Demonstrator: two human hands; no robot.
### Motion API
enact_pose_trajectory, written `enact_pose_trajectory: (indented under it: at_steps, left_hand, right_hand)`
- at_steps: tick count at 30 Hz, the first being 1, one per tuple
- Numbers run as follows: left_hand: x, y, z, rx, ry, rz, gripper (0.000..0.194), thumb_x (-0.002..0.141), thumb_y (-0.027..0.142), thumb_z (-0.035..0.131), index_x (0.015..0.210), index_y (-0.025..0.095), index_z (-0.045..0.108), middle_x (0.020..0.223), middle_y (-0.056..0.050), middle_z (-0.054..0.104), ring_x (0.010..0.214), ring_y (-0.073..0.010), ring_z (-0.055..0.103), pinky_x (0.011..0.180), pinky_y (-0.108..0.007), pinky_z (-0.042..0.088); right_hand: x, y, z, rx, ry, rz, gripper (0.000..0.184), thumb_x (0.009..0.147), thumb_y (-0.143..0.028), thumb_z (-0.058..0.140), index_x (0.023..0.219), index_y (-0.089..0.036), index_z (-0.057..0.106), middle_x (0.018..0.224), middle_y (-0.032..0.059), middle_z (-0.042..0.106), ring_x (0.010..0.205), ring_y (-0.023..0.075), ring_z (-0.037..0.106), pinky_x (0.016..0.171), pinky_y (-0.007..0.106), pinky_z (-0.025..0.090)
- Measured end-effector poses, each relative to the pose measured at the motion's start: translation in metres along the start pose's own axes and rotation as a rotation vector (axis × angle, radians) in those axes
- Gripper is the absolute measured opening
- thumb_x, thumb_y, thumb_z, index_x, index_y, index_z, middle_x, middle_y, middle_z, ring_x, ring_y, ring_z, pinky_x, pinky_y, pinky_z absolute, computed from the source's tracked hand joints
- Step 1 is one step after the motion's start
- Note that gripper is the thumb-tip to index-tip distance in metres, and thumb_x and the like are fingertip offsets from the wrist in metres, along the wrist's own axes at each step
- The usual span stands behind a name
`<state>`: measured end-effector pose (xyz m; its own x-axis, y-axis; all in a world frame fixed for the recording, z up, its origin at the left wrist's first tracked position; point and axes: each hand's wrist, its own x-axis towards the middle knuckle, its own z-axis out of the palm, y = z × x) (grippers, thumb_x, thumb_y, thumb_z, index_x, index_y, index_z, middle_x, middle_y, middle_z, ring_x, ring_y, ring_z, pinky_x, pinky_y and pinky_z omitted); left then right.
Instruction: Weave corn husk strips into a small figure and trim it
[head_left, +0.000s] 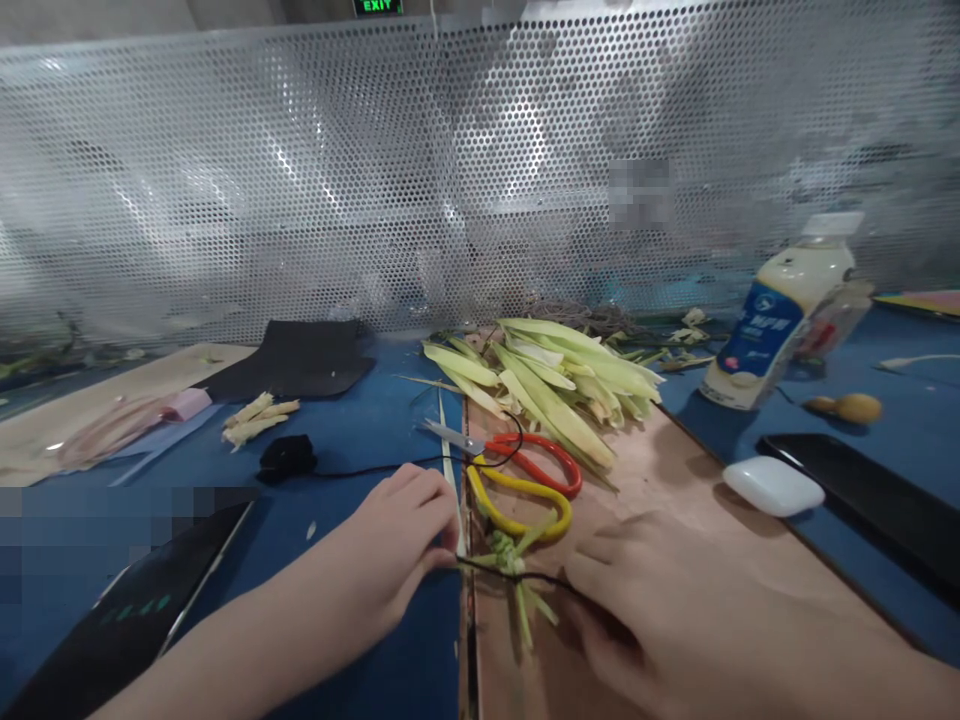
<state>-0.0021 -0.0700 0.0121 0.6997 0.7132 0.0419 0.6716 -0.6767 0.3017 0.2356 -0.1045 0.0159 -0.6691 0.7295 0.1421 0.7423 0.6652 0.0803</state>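
Note:
My left hand (397, 545) is closed in a pinch on a thin dark strand (525, 577) at the left edge of a brown paper sheet (675, 480). My right hand (637, 600) lies on the paper with curled fingers closed on the strand's other end. The strand crosses a small knotted bundle of green leaf strips (514, 560) between the two hands. Just beyond the bundle lie scissors (517, 480) with one red and one yellow handle. A pile of pale green leaves (555, 385) sits farther back on the paper.
A white bottle with a blue label (780, 320) leans at the right, near a white case (772, 485) and a black flat device (870, 490). A phone (142, 600) lies at the lower left. A perforated metal screen (375, 180) closes off the back.

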Motion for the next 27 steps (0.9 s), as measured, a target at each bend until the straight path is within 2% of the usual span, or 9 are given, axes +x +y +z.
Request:
enact_pose_trajectory:
  at_steps: [6, 10, 13, 18, 23, 27]
  left_hand:
    - [-0.006, 0.018, -0.007, -0.037, 0.141, 0.032, 0.018, 0.074, 0.008, 0.048, 0.087, 0.02, 0.051, 0.101, -0.004, 0.053, 0.098, -0.0198, 0.044, 0.089, -0.035, 0.036]
    - [-0.004, 0.026, 0.001, -0.066, 0.117, 0.053, 0.004, 0.077, 0.018, 0.054, 0.077, 0.02, 0.051, 0.099, -0.003, 0.053, 0.097, -0.0201, 0.045, 0.085, -0.035, 0.037]
    - [-0.001, 0.026, 0.011, -0.057, 0.092, 0.054, 0.008, 0.077, 0.021, 0.056, 0.073, 0.019, 0.049, 0.097, -0.002, 0.053, 0.095, -0.0205, 0.045, 0.082, -0.037, 0.038]
    - [0.002, 0.02, 0.018, -0.105, 0.141, 0.083, 0.011, 0.082, 0.011, 0.048, 0.076, 0.019, 0.054, 0.096, -0.003, 0.054, 0.094, -0.0181, 0.047, 0.084, -0.034, 0.039]
    - [0.003, 0.023, 0.014, -0.256, 0.162, 0.001, 0.013, 0.081, 0.01, 0.049, 0.076, 0.019, 0.056, 0.09, -0.001, 0.055, 0.09, -0.0156, 0.051, 0.081, -0.028, 0.042]
    - [0.003, 0.026, 0.011, -0.307, 0.165, -0.039, 0.013, 0.081, 0.009, 0.05, 0.074, 0.019, 0.055, 0.088, 0.0, 0.056, 0.089, -0.0145, 0.052, 0.08, -0.026, 0.042]
  right_hand:
    - [0.002, 0.004, 0.018, 0.12, 0.177, 0.026, 0.017, 0.081, -0.027, 0.048, 0.073, -0.02, 0.06, 0.068, 0.0028, 0.06, 0.068, 0.0163, 0.055, 0.059, 0.027, 0.038]
    - [0.006, 0.003, 0.034, 0.163, 0.196, -0.037, 0.018, 0.086, -0.025, 0.043, 0.079, -0.019, 0.059, 0.077, 0.0034, 0.061, 0.078, 0.0172, 0.056, 0.07, 0.029, 0.041]
    - [0.009, 0.0, 0.043, 0.191, 0.173, -0.056, 0.021, 0.088, -0.022, 0.04, 0.082, -0.018, 0.06, 0.08, 0.004, 0.061, 0.081, 0.0166, 0.056, 0.076, 0.03, 0.041]
    - [0.01, -0.003, 0.051, 0.226, 0.169, -0.066, 0.025, 0.09, -0.019, 0.035, 0.082, -0.017, 0.059, 0.077, 0.003, 0.061, 0.071, 0.0136, 0.056, 0.067, 0.025, 0.042]
    - [0.01, -0.003, 0.052, 0.264, 0.198, -0.044, 0.026, 0.091, -0.023, 0.034, 0.087, -0.018, 0.059, 0.079, 0.0031, 0.061, 0.074, 0.0142, 0.056, 0.068, 0.026, 0.043]
    - [0.01, -0.004, 0.055, 0.245, 0.225, -0.013, 0.028, 0.092, -0.027, 0.034, 0.082, -0.018, 0.058, 0.073, 0.0014, 0.059, 0.063, 0.012, 0.055, 0.06, 0.023, 0.041]
